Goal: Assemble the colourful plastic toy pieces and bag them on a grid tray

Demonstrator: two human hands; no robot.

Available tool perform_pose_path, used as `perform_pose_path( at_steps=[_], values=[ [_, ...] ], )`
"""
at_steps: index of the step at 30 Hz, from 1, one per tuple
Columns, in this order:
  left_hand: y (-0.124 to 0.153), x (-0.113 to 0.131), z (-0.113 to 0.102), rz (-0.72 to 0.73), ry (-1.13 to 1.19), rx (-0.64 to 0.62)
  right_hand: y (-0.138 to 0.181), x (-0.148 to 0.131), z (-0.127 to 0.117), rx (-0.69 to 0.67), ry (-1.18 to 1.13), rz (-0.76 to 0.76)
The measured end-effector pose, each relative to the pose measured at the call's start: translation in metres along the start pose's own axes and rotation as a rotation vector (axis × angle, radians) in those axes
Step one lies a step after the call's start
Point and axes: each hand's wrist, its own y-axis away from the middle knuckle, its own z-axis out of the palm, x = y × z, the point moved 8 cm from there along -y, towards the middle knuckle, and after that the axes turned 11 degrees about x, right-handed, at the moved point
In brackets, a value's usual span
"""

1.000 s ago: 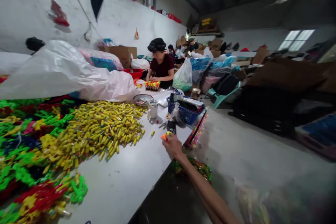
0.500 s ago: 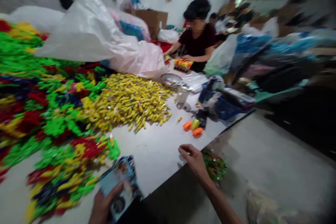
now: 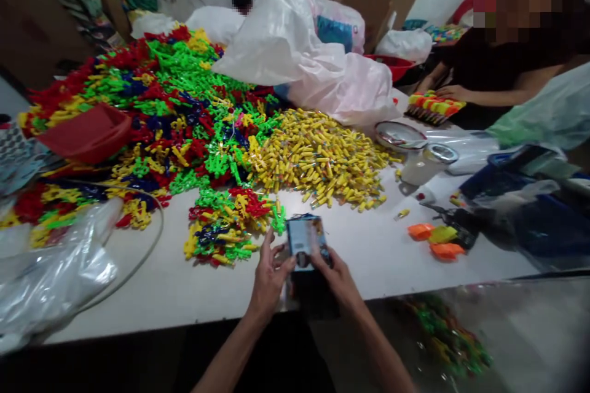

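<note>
A stack of blue printed cards (image 3: pixel 295 236) is upright in front of me at the table's near side. My right hand (image 3: pixel 338 273) grips its right edge, the thumb lying across the printed face. At the lower left corner, my left hand (image 3: pixel 270 273) has its thumb against the stack and its fingers curled beside it. Just left of the cards lies a small heap of red, green, yellow and blue plastic toy pieces (image 3: pixel 225 230). Behind them spreads a pile of small yellow tubes in clear wrap (image 3: pixel 322 159).
A large mound of coloured plastic pieces (image 3: pixel 184 92) fills the left, with a red scoop (image 3: pixel 87 135) on it. Clear bags (image 3: pixel 59 276) lie front left. Orange pieces (image 3: pixel 447 250), a jar (image 3: pixel 426 166) and a blue basket (image 3: pixel 544 227) are right. A co-worker (image 3: pixel 511 73) handles coloured items.
My view has turned left. My right hand, earlier apart over the table edge, has come to the card stack. The cards, earlier in my left hand alone, now stand between both hands.
</note>
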Motion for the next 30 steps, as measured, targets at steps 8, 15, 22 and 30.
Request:
perform_pose_path(
  at_steps=[8,15,22,30],
  values=[
    [0.011,-0.001,-0.102,0.045,-0.427,0.137,-0.034,-0.066,-0.135,0.450,0.993,-0.272],
    [0.016,-0.004,-0.141,0.040,-0.554,0.189,-0.028,-0.068,-0.105,0.499,1.354,-0.364],
    [0.046,0.040,-0.089,0.688,-0.815,0.179,0.003,-0.098,-0.013,0.145,0.863,-0.598],
    [0.054,0.057,-0.081,0.697,-1.060,-0.195,0.063,-0.050,0.142,-1.006,0.480,-0.232]
  ],
)
